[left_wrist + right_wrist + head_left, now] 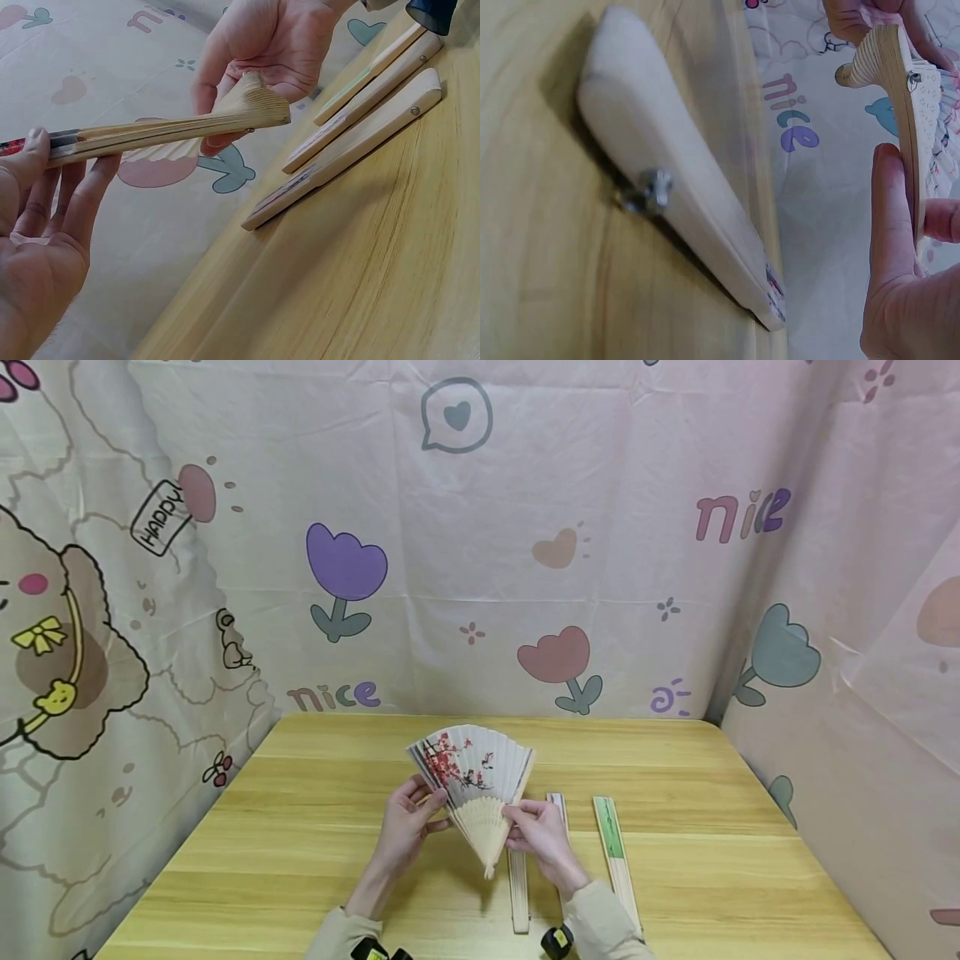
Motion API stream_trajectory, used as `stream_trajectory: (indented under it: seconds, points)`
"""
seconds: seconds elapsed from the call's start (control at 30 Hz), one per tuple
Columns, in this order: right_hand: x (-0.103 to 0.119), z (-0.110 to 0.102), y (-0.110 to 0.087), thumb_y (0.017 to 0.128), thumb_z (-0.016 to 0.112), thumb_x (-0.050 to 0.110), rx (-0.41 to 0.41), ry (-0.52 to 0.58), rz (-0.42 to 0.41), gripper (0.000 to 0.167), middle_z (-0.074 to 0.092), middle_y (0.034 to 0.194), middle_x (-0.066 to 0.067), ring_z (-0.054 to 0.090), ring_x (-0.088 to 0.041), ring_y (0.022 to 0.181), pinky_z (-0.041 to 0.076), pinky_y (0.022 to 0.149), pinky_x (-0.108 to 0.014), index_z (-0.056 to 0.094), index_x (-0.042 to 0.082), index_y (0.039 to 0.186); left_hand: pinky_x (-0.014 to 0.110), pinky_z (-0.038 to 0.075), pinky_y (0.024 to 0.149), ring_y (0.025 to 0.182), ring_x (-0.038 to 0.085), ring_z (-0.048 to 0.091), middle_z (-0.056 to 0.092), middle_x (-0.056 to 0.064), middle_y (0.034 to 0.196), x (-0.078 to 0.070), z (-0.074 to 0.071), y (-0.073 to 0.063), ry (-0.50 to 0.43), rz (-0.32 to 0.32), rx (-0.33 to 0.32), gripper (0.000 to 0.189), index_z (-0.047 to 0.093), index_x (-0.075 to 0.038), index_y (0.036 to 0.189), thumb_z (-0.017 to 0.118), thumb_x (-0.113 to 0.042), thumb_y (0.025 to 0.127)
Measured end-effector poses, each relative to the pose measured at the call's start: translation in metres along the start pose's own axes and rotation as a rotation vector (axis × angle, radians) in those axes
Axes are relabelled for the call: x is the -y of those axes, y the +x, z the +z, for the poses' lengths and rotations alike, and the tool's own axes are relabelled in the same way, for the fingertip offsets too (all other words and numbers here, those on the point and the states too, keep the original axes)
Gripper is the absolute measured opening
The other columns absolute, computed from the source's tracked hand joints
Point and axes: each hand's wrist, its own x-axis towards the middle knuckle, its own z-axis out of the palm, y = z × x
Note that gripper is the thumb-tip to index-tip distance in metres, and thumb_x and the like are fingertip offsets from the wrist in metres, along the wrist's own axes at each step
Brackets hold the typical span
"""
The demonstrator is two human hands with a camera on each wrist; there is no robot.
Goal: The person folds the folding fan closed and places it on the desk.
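Note:
A hand fan [480,764], partly spread, is held above the table between both hands. Its white leaf carries red blossoms and dark branches, and the pale ribs narrow to a pivot at the bottom. My left hand [405,823] pinches the left outer edge, thumb in front and fingers behind. On the other side my right hand [544,837] pinches the right outer rib between thumb and fingers. In the left wrist view the ribs [180,133] appear edge-on, with the left thumb on top. The right wrist view shows the right fingers [889,195] along the fan's outer rib.
Three folded fans lie on the wooden table [300,860]: a pale one [519,893] below the right hand, another [555,799] partly hidden behind that hand, and a green-leafed one [613,835] farther right. A printed cloth [450,568] hangs behind the table.

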Motion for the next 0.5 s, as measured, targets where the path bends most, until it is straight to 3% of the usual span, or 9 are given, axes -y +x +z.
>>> stream_trajectory:
  seconds: [0.27, 0.5]
  points:
    - [-0.0013, -0.0002, -0.0027, 0.092, 0.072, 0.015, 0.053, 0.008, -0.030, 0.017, 0.076, 0.073, 0.003, 0.068, -0.008, 0.062, 0.066, 0.063, -0.023, 0.071, -0.001, 0.097, 0.031, 0.066, 0.076, 0.093, 0.012, 0.074, 0.074, -0.004, 0.106, 0.0002, 0.0001, 0.0006, -0.021, 0.030, 0.062, 0.032, 0.071, -0.020, 0.114, 0.055, 0.003, 0.100]
    - [0.0006, -0.0004, -0.0035, 0.092, 0.070, 0.013, 0.014, -0.027, -0.031, 0.018, 0.077, 0.075, -0.003, 0.069, -0.009, 0.061, 0.065, 0.061, -0.023, 0.071, -0.005, 0.096, 0.029, 0.066, 0.076, 0.095, 0.011, 0.074, 0.073, -0.006, 0.108, 0.0001, 0.0011, 0.0005, 0.007, -0.007, 0.062, 0.031, 0.070, -0.023, 0.113, 0.055, 0.000, 0.101]
